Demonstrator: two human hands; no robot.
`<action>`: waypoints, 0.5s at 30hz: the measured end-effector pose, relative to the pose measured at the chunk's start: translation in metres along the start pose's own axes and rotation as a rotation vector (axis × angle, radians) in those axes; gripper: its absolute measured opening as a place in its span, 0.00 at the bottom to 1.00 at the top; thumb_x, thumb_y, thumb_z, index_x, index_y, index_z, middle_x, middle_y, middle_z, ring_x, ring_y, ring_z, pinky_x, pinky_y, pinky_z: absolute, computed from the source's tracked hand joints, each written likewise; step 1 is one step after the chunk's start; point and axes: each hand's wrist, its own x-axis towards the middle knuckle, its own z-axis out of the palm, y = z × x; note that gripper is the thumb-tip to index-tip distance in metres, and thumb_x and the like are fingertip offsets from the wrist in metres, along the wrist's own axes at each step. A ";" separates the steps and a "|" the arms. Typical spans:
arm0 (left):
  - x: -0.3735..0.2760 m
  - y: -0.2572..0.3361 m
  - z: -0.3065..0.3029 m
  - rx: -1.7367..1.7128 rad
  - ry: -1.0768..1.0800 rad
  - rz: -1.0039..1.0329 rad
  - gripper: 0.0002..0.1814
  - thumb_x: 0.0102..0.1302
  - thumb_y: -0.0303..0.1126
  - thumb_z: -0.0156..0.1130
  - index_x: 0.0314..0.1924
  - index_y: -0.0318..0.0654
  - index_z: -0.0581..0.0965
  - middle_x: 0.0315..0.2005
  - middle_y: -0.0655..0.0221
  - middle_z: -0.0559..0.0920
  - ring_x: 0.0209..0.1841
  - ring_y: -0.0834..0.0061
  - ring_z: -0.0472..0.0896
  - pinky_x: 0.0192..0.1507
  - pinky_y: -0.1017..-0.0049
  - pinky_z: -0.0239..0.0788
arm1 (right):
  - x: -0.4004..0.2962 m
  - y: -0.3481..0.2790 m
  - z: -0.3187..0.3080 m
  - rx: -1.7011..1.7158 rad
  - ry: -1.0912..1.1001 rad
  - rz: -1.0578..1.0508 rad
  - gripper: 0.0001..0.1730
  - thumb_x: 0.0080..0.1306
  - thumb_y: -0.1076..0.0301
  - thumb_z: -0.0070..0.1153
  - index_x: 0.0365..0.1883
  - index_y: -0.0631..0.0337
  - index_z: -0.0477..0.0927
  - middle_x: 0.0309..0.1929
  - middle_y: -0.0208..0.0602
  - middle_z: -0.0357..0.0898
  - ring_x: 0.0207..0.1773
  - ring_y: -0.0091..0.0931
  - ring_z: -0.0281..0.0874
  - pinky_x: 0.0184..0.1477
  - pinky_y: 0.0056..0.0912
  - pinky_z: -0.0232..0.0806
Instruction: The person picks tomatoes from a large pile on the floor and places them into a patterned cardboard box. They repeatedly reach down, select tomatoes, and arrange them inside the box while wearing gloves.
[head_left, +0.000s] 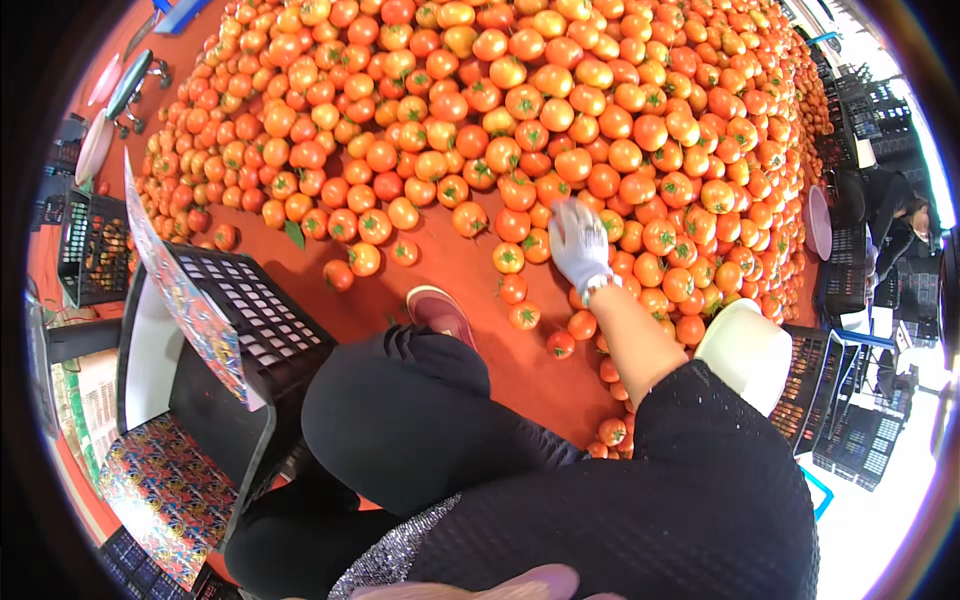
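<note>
My right hand (581, 241), in a pale knit glove, rests at the lower edge of a large heap of tomatoes (480, 142). A watch or bracelet (600, 286) circles the wrist. The back of the glove faces me, so whatever lies under the palm and fingertips is hidden. Just left of the hand sits a red-orange tomato (536, 245) with a green calyx. Below it, several tomatoes lie loose on the red floor covering (465, 251). My left hand is out of view.
At left stands a black plastic crate (255, 300) with patterned sheet (184, 292) beside it. A cream tub (746, 352) touches the heap near my right elbow. My shoe (442, 315) is on the floor. Beyond a pink basin (819, 223), a person (892, 210) bends among stacked crates (859, 435).
</note>
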 end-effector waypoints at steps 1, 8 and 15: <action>0.000 -0.004 -0.001 -0.008 -0.022 -0.028 0.10 0.50 0.43 0.60 0.30 0.50 0.83 0.29 0.67 0.84 0.28 0.69 0.81 0.26 0.72 0.69 | 0.020 0.002 -0.002 -0.096 0.012 -0.028 0.24 0.67 0.56 0.57 0.60 0.49 0.76 0.61 0.45 0.74 0.65 0.46 0.69 0.68 0.53 0.61; 0.011 -0.034 0.014 -0.001 -0.015 -0.180 0.17 0.47 0.41 0.62 0.39 0.51 0.82 0.37 0.72 0.80 0.31 0.74 0.77 0.24 0.75 0.61 | 0.114 0.018 -0.020 -0.606 -0.566 -0.371 0.51 0.44 0.40 0.74 0.68 0.36 0.70 0.76 0.38 0.52 0.79 0.48 0.45 0.73 0.63 0.48; -0.016 -0.063 -0.017 0.118 -0.461 0.006 0.19 0.48 0.37 0.64 0.43 0.47 0.82 0.40 0.70 0.78 0.35 0.72 0.76 0.25 0.74 0.63 | 0.137 -0.010 -0.012 -0.555 -0.680 -0.120 0.45 0.46 0.39 0.73 0.63 0.40 0.74 0.69 0.42 0.60 0.72 0.50 0.56 0.67 0.58 0.64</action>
